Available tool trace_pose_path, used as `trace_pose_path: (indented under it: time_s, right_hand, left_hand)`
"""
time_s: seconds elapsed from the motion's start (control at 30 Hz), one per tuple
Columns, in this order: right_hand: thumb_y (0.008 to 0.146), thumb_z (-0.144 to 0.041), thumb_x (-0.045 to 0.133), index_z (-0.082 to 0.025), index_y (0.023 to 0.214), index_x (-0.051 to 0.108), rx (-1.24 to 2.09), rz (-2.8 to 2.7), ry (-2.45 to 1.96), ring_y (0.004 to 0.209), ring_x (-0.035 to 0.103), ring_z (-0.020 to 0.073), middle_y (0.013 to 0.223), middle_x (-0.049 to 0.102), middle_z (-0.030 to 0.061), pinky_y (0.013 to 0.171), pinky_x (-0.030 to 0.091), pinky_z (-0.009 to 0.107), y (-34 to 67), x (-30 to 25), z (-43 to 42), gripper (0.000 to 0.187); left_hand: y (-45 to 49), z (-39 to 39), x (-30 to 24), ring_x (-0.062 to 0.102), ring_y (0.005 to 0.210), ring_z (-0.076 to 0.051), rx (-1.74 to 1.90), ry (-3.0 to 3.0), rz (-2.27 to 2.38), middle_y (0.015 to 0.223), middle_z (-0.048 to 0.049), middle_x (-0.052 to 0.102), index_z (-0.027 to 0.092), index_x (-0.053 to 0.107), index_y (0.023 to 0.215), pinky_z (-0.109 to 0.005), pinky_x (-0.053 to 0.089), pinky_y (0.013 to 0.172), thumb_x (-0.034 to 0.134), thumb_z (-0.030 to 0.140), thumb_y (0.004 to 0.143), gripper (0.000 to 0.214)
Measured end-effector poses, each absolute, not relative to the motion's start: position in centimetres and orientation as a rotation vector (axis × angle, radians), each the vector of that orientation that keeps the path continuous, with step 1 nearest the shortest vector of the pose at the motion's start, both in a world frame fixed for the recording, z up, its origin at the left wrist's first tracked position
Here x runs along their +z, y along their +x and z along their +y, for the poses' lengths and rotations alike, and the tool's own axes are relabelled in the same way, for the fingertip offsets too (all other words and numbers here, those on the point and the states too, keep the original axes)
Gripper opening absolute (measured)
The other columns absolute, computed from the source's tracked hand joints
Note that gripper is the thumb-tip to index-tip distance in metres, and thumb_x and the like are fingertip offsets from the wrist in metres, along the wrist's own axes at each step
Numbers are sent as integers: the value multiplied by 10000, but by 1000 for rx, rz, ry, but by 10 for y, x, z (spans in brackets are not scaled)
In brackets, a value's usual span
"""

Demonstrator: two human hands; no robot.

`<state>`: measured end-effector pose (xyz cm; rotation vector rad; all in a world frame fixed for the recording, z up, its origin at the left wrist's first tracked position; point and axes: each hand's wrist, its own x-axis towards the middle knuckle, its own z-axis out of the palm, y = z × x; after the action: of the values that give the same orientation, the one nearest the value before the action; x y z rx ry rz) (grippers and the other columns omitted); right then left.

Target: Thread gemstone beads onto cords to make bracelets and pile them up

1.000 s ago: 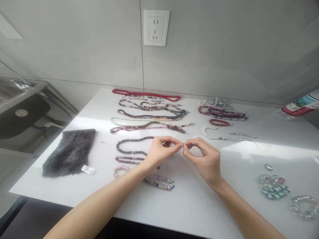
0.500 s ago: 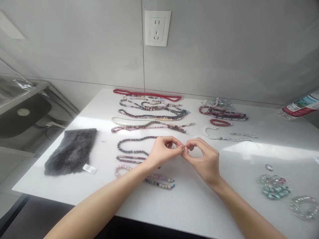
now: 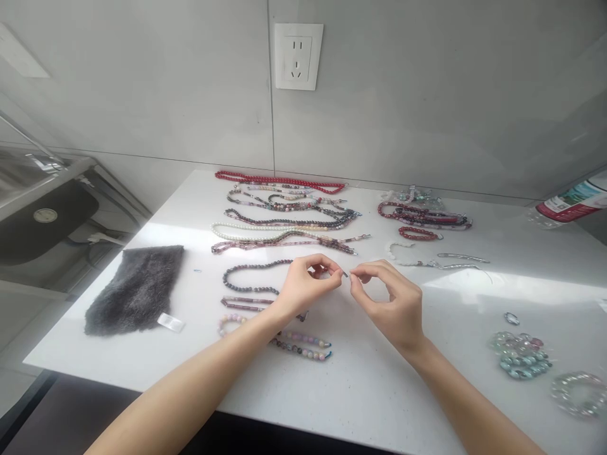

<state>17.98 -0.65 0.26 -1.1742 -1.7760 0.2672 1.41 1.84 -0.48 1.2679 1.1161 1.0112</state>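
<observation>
My left hand (image 3: pixel 310 278) is pinched, thumb against forefinger, above the middle of the white table (image 3: pixel 351 392). A small dark piece (image 3: pixel 345 274) pokes out from its fingertips, too small to name. Just to the right, my right hand (image 3: pixel 391 297) also forms a pinch, and anything between its tips is too fine to make out. A narrow gap separates the two sets of fingertips. Below my left hand and forearm lie a dark bead strand (image 3: pixel 237 268), a brown tube-bead strand (image 3: pixel 241 303) and a pastel bead strand (image 3: pixel 303 338), each partly covered.
Red beads (image 3: pixel 279 180), white beads (image 3: pixel 246 226) and several other strands lie toward the wall. Dark fluffy cloth (image 3: pixel 135 287) rests at left. On the right are a red bracelet (image 3: pixel 417 233), teal beads (image 3: pixel 524 365), a clear bracelet (image 3: pixel 578 392) and a bottle (image 3: pixel 573 201).
My fingertips have parted from touching to a small gap. My left hand has shifted slightly left, my right slightly right, and the small dark piece now shows at the left fingertips.
</observation>
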Motion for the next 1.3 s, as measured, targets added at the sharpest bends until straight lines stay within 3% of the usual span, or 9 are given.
trace_pose_path:
  time_s: [0.13, 0.37, 0.7, 0.87, 1.17, 1.3]
  right_hand:
    - [791, -91, 654, -223, 835, 667, 134, -1833, -1100, 648, 556, 176, 720, 659, 28, 629, 496, 343, 177, 0, -7, 140]
    - [800, -131, 646, -227, 767, 658, 270, -1771, -1184, 627, 564, 171, 713, 658, 26, 614, 504, 335, 176, -1, -7, 102]
    - [754, -84, 648, -215, 699, 606, 136, -1790, -1211, 587, 509, 153, 646, 597, 9, 564, 443, 305, 174, 0, -7, 148]
    - [757, -95, 641, -212, 692, 605, 114, -1797, -1221, 560, 501, 139, 631, 584, 1, 552, 442, 294, 171, 2, -9, 138]
    - [731, -165, 663, -190, 675, 624, 751, -1620, -1339, 568, 573, 140, 647, 621, 6, 538, 506, 259, 180, 1, -7, 73]
    - [753, -204, 689, -183, 703, 666, 890, -1590, -1322, 639, 624, 164, 694, 670, 24, 607, 552, 269, 185, 2, -4, 59]
  left_hand:
    - [15, 17, -6, 432, 610, -97, 1017, 1279, 1108, 724, -4, 653, 168, 689, 730, -241, 366, 593, 672, 272, 722, 106]
    - [15, 15, -9, 370, 601, -105, 994, 1296, 1104, 735, -20, 667, 174, 712, 740, -247, 330, 560, 685, 307, 726, 136]
    - [19, 12, -12, 295, 574, -103, 986, 1266, 1082, 557, 26, 484, 177, 723, 717, -253, 248, 521, 715, 340, 705, 164]
    - [18, 13, -11, 287, 583, -101, 968, 1275, 1076, 566, 34, 450, 174, 701, 710, -248, 235, 521, 731, 324, 679, 156]
    - [14, 18, -9, 288, 571, -92, 895, 1321, 1019, 605, 24, 515, 164, 678, 699, -243, 244, 511, 696, 270, 662, 114]
    - [11, 19, -7, 321, 597, -96, 889, 1313, 1020, 654, 13, 556, 164, 679, 727, -235, 281, 534, 668, 248, 687, 93]
